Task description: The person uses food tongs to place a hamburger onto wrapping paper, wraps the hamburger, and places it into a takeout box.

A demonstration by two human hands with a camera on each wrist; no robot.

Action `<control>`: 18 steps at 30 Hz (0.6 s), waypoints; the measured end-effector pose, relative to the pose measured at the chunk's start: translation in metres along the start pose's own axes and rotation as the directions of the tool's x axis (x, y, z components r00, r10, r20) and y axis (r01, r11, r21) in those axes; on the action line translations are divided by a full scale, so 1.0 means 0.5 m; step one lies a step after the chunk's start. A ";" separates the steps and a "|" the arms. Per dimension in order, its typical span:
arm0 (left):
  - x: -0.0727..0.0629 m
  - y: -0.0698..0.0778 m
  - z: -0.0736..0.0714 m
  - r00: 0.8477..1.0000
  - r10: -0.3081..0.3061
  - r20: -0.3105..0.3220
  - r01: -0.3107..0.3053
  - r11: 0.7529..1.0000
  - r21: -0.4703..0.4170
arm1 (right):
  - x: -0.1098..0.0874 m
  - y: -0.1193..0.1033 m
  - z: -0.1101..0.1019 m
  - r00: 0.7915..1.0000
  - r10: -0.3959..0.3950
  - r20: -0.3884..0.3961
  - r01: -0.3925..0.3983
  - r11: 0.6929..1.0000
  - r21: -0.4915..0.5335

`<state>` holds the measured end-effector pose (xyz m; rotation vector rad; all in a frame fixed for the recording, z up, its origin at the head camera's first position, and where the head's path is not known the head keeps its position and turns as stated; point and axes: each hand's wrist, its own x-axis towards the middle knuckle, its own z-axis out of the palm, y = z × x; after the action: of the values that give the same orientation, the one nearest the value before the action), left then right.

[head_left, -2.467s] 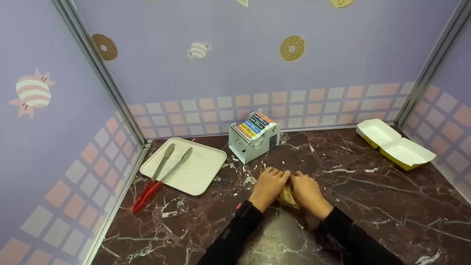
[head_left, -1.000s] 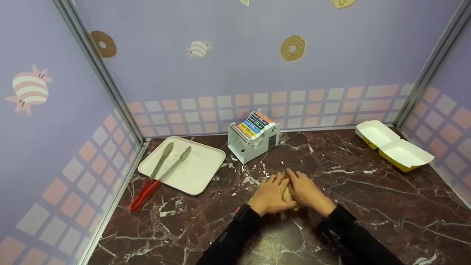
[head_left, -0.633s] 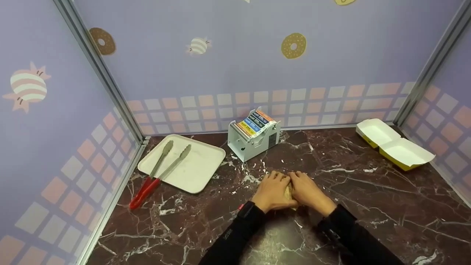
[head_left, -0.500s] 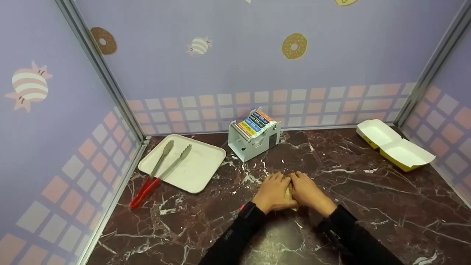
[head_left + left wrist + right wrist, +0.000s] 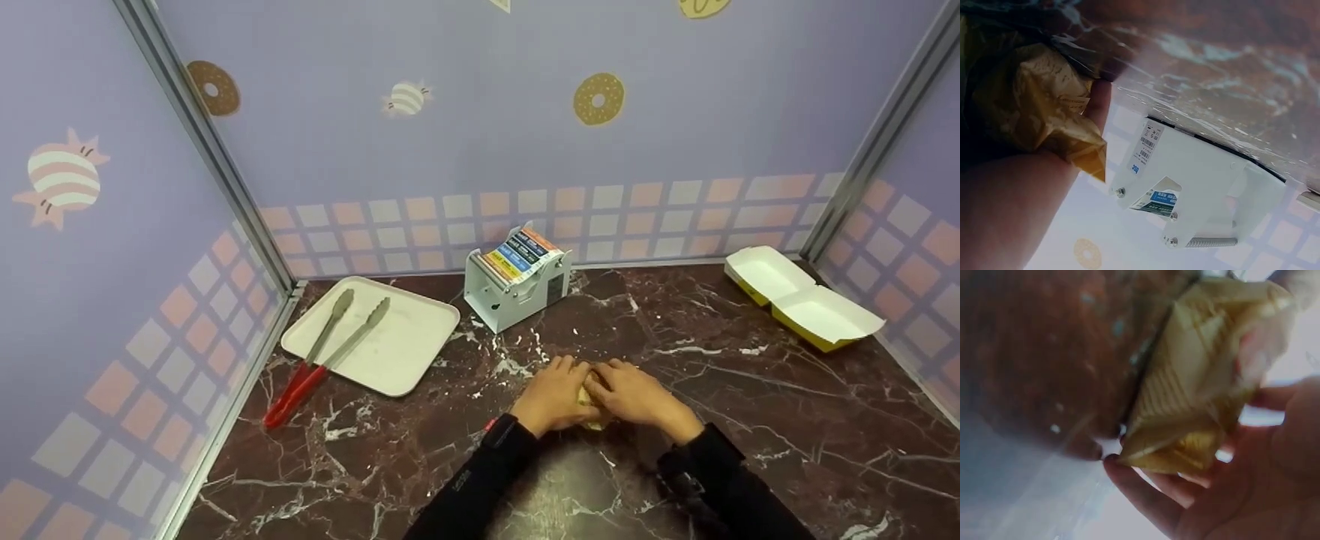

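Note:
A bundle (image 5: 594,425) wrapped in yellow-brown printed paper lies on the dark marbled counter, mostly hidden by both hands in the head view. My left hand (image 5: 553,397) grips its left side. The left wrist view shows crumpled paper (image 5: 1044,101) with a pointed folded corner against the palm. From the right, my right hand (image 5: 634,394) holds the bundle, its thumb over the top. In the right wrist view the creased wrapper (image 5: 1185,382) sits between thumb and fingers (image 5: 1148,498), one fingertip at its lower corner. What is inside the paper is hidden.
A white tray (image 5: 412,345) stands at the left, with red-handled tongs (image 5: 300,394) lying across its edge. Behind the hands is a metal dispenser (image 5: 521,300) with coloured label rolls. An open yellow-and-white clamshell box (image 5: 825,311) sits at the back right.
Both hands have shifted from the far end of the bundle to around its sides. Over the last half second my right hand has moved slightly right, its thumb now across the top.

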<state>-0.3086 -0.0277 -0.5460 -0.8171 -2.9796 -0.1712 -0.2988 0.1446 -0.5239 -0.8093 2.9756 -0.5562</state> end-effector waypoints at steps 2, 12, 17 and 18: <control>0.001 0.002 0.000 1.000 0.001 0.004 -0.001 1.000 0.006 | -0.004 0.003 -0.008 0.997 0.030 0.066 -0.034 0.998 0.056; 0.001 0.003 0.000 1.000 -0.021 0.022 0.021 1.000 -0.003 | -0.005 0.002 -0.016 0.980 0.077 0.182 -0.106 0.982 0.155; 0.001 0.005 -0.002 0.999 -0.033 0.020 0.033 0.999 -0.001 | -0.003 0.000 -0.014 0.986 0.061 0.155 -0.082 0.987 0.137; 0.000 0.004 -0.003 1.000 -0.025 0.015 0.025 1.000 -0.002 | -0.003 0.000 -0.014 0.985 0.065 0.158 -0.087 0.987 0.136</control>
<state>-0.3077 -0.0262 -0.5442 -0.7846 -3.0056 -0.1702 -0.2982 0.1481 -0.5173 -0.6897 2.7774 -0.6621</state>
